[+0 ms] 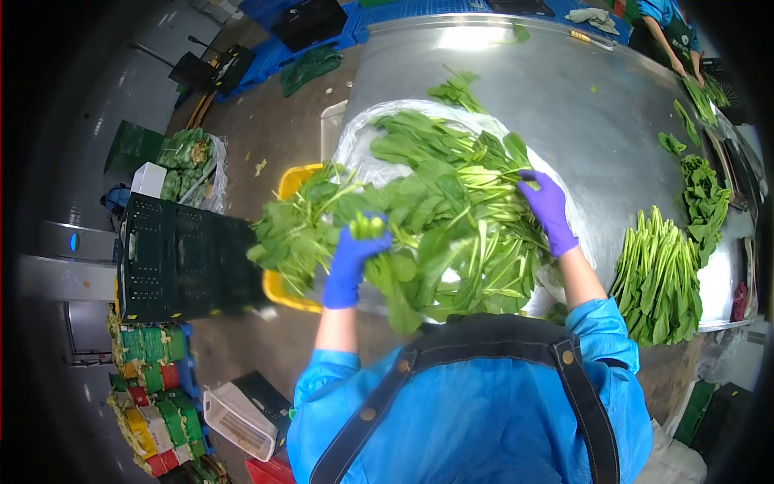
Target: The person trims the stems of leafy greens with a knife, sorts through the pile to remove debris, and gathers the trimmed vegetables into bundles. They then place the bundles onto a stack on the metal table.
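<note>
Head view: left hand [348, 262] gripping a bunch of leafy greens [306, 230], fingers wrapped tight round the stems, lifting it over the left worktop [516, 81] edge above the yellow crate [284, 292]. Right hand [548, 208] digging into the big loose pile [459, 218], fingers spread wide. Tidy stack [657, 278] already lying at right; looking like plenty still left to sort.

Both hands, left [352, 262] and right [548, 206], wear violet-blue gloves. Leafy greens [439, 210]: deep green blades, pale green stems. Worktop [564, 97]: bare silver steel. At nine o'clock, a black perforated crate [181, 258]; behind it a yellow tub [294, 181]. Sleeves bright blue, apron straps black.
</note>
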A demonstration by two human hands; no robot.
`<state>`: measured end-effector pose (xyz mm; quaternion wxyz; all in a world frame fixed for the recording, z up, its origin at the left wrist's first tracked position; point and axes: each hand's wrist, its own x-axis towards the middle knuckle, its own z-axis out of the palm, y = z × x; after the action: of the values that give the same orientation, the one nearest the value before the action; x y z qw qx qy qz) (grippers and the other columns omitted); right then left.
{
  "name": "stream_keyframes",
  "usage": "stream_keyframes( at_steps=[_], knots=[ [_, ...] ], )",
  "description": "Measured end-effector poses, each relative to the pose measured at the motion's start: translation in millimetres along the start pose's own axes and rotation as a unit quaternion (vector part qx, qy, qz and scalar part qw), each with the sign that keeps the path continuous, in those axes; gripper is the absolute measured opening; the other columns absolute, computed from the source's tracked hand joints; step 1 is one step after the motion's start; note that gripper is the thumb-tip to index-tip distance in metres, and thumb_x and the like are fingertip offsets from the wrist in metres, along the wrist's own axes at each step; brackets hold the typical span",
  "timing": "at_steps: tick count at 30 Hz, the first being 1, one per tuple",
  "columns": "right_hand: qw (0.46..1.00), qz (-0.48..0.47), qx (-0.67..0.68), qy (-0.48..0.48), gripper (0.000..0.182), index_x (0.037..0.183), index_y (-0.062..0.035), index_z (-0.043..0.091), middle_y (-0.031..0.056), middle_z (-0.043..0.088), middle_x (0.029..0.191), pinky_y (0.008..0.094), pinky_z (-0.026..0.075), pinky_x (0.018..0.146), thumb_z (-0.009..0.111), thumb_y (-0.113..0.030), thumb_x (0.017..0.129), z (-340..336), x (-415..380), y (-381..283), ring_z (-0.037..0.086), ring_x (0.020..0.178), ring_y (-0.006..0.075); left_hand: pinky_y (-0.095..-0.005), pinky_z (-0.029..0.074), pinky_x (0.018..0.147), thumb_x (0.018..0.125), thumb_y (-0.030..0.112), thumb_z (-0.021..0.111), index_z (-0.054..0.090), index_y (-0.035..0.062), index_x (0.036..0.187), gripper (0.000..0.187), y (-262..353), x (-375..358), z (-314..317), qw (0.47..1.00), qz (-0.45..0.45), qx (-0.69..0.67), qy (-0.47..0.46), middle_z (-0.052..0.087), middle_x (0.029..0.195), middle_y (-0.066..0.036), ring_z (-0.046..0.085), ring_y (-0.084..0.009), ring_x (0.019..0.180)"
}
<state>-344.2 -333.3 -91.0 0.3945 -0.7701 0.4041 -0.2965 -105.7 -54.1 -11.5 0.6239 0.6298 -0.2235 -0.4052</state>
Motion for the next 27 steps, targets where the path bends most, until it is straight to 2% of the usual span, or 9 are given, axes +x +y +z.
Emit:
stream_keyframes(
  at_steps=[5, 7, 9, 11, 18, 19, 21, 22, 27],
  knots=[
    [0.994, 0.006, -0.068, -0.090, 0.037, 0.107, -0.0083, 0.065, 0.0132, 0.067, 0.095, 0.0358, 0.048, 0.080, 0.065, -0.029, 0.076, 12.5, 11.7, -0.8, 0.064, 0.089, 0.0265, -0.0251, 0.050, 0.071, 0.068, 0.005, 0.075, 0.062, 0.0011, 0.104, 0.038, 1.5, 0.8, 25.8, 0.995, 0.030, 0.091, -0.034, 0.061, 0.088, -0.002, 0.058, -0.0107, 0.080],
    [0.968, 0.006, -0.190, -0.164, 0.038, 0.106, -0.0080, 0.065, 0.0139, 0.067, 0.094, 0.0384, 0.049, 0.078, 0.065, -0.031, 0.075, 12.3, 9.5, -13.8, 0.064, 0.090, 0.0277, -0.0244, 0.047, 0.073, 0.066, 0.005, 0.076, 0.064, 0.0026, 0.101, 0.037, -0.3, 2.8, 31.3, 0.992, 0.005, 0.120, -0.032, 0.062, 0.087, 0.000, 0.056, -0.0085, 0.079],
    [0.975, -0.053, -0.170, -0.135, 0.034, 0.101, -0.0064, 0.067, 0.0134, 0.067, 0.091, 0.0354, 0.050, 0.074, 0.067, -0.028, 0.075, 6.6, -8.4, -28.2, 0.065, 0.083, 0.0255, -0.0241, 0.048, 0.071, 0.067, 0.005, 0.076, 0.064, 0.0027, 0.099, 0.035, -1.9, 1.3, 31.5, 0.991, 0.002, 0.135, -0.026, 0.062, 0.086, 0.000, 0.056, -0.0080, 0.077],
    [0.984, -0.018, 0.001, -0.179, 0.028, 0.095, -0.0054, 0.069, 0.0122, 0.068, 0.086, 0.0312, 0.050, 0.071, 0.069, -0.024, 0.075, -16.9, -29.5, -64.0, 0.065, 0.076, 0.0211, -0.0240, 0.048, 0.069, 0.067, 0.006, 0.077, 0.064, 0.0027, 0.095, 0.032, 0.0, -3.6, 32.3, 0.989, 0.021, 0.149, -0.014, 0.063, 0.084, 0.000, 0.057, -0.0076, 0.074],
    [0.925, 0.006, 0.024, -0.379, 0.025, 0.094, -0.0040, 0.070, 0.0112, 0.069, 0.082, 0.0293, 0.049, 0.069, 0.072, -0.017, 0.073, -48.6, -66.1, -38.4, 0.064, 0.072, 0.0159, -0.0237, 0.048, 0.069, 0.067, 0.007, 0.078, 0.063, 0.0023, 0.094, 0.032, 10.1, -7.9, 31.5, 0.979, 0.041, 0.198, 0.011, 0.063, 0.083, 0.000, 0.056, -0.0070, 0.074],
    [0.925, 0.006, 0.023, -0.378, 0.025, 0.094, -0.0040, 0.070, 0.0112, 0.069, 0.082, 0.0293, 0.049, 0.069, 0.072, -0.017, 0.073, -53.1, -65.3, -32.8, 0.064, 0.072, 0.0159, -0.0238, 0.048, 0.069, 0.067, 0.008, 0.078, 0.063, 0.0024, 0.094, 0.032, 6.5, -6.3, 29.6, 0.978, 0.040, 0.205, 0.008, 0.063, 0.083, 0.000, 0.056, -0.0070, 0.075],
    [0.900, 0.134, -0.016, -0.415, 0.024, 0.094, -0.0043, 0.070, 0.0088, 0.069, 0.079, 0.0292, 0.049, 0.069, 0.071, -0.016, 0.073, -62.3, -65.5, -25.8, 0.063, 0.070, 0.0149, -0.0238, 0.048, 0.069, 0.067, 0.008, 0.078, 0.063, 0.0025, 0.094, 0.032, 5.2, -6.9, 29.5, 0.977, 0.037, 0.212, 0.005, 0.063, 0.083, 0.000, 0.056, -0.0071, 0.075],
    [0.922, 0.031, -0.048, -0.383, 0.023, 0.093, -0.0051, 0.070, 0.0057, 0.068, 0.073, 0.0269, 0.049, 0.061, 0.071, -0.015, 0.073, -61.8, -66.1, -12.3, 0.060, 0.063, 0.0111, -0.0239, 0.048, 0.069, 0.067, 0.008, 0.078, 0.063, 0.0022, 0.094, 0.031, 6.2, -8.8, 32.3, 0.978, 0.033, 0.207, -0.011, 0.063, 0.083, 0.000, 0.056, -0.0072, 0.075],
    [0.934, 0.130, 0.050, -0.329, 0.023, 0.094, -0.0064, 0.070, 0.0014, 0.064, 0.068, 0.0213, 0.041, 0.047, 0.070, -0.021, 0.076, -59.3, -62.7, -18.7, 0.052, 0.051, 0.0057, -0.0246, 0.047, 0.070, 0.068, 0.010, 0.077, 0.063, 0.0026, 0.094, 0.031, -15.8, -4.7, 31.6, 0.954, 0.054, 0.294, -0.026, 0.063, 0.084, 0.000, 0.057, -0.0078, 0.075]
  ],
)
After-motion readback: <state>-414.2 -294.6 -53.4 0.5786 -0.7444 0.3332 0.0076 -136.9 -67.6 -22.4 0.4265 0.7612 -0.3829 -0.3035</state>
